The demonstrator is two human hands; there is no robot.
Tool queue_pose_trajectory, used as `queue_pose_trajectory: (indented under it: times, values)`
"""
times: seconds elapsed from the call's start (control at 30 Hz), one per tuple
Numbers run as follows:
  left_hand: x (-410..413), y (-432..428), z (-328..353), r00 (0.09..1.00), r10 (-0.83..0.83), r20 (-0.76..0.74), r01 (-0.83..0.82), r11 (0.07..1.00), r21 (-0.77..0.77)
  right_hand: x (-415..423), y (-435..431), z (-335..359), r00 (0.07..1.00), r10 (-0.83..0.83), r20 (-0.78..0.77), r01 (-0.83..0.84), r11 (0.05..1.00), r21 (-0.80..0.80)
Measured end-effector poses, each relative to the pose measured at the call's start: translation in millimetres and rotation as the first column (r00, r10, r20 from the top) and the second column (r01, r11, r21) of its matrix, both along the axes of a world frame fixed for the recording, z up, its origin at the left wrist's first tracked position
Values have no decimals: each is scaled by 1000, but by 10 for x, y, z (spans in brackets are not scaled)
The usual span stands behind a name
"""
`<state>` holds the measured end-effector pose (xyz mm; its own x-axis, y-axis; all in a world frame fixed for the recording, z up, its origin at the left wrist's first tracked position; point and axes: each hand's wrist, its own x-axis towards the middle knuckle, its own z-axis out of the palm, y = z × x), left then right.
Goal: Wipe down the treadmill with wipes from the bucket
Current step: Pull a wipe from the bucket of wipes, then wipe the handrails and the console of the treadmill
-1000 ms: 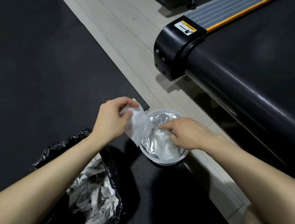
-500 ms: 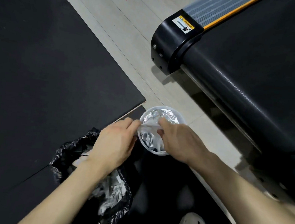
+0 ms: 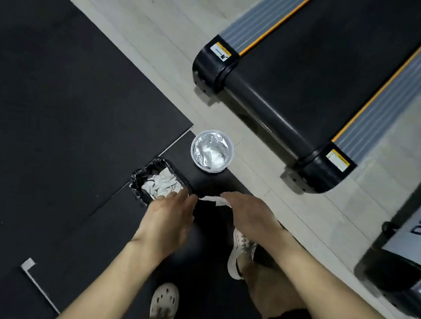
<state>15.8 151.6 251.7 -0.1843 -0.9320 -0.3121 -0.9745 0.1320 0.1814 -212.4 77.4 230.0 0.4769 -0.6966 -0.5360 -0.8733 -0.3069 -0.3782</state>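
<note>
Lower centre, the left hand (image 3: 167,219) and right hand (image 3: 250,218) pinch a wipe (image 3: 212,199) between them. Best to spread it flat before wiping the treadmill (image 3: 299,78).

Single view here, the head camera, and it's tipped steeply down, almost straight at the floor (image 3: 163,42) from above the person's own shoes (image 3: 241,252). It's a wide lens, with the lines bowing toward the edges. Both forearms rise from the bottom edge. The left hand (image 3: 168,215) and right hand (image 3: 249,217) sit close to the lens just below centre, a wipe (image 3: 212,199) pinched between them. The bucket (image 3: 212,150) is farther off, mid-frame. The treadmill (image 3: 299,78) fills the upper right and runs out of frame, its far end unseen.
</note>
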Motion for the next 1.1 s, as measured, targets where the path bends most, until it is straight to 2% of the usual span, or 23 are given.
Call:
queue_pose_trajectory:
  times: [0.13, 0.23, 0.3, 0.43, 0.53, 0.73, 0.83, 0.9, 1.1]
  values:
    - [75, 294, 780, 990, -126, 70, 126, 992, 8, -201, 428, 1094, 984, -163, -73, 168, 984, 68]
    - [38, 520, 1470, 979, -187, 80, 185, 982, 30, -483, 916, 1850, 959, -263, -107, 264, 965, -2]
    - [-48, 651, 1874, 969, -231, 86, 232, 973, -11, -711, 1279, 2241, 939, -338, -69, 336, 941, -39]
    - [-625, 861, 2694, 897, -428, 109, 437, 895, -90, -1391, 2146, 3099, 825, -565, 32, 564, 817, -117]
    - [-1347, 936, 3132, 819, -568, 87, 574, 812, -108, -1954, 2803, 3536, 718, -695, 31, 690, 706, -159]
    - [-3191, 1139, 3604, 602, -787, 132, 791, 566, -234, -3196, 4033, 3932, 476, -876, 81, 868, 453, -202]
    - [-4124, 1346, 3747, 532, -831, 163, 836, 485, -257, -3876, 4515, 3907, 380, -921, 84, 908, 355, -223]
    - [-4683, 1495, 3778, 515, -842, 160, 845, 469, -255, -4338, 4755, 3869, 354, -930, 98, 919, 326, -220]
    - [-5901, 1724, 3888, 575, -807, 134, 812, 545, -207, -5597, 4901, 3990, 354, -922, 157, 926, 321, -197]
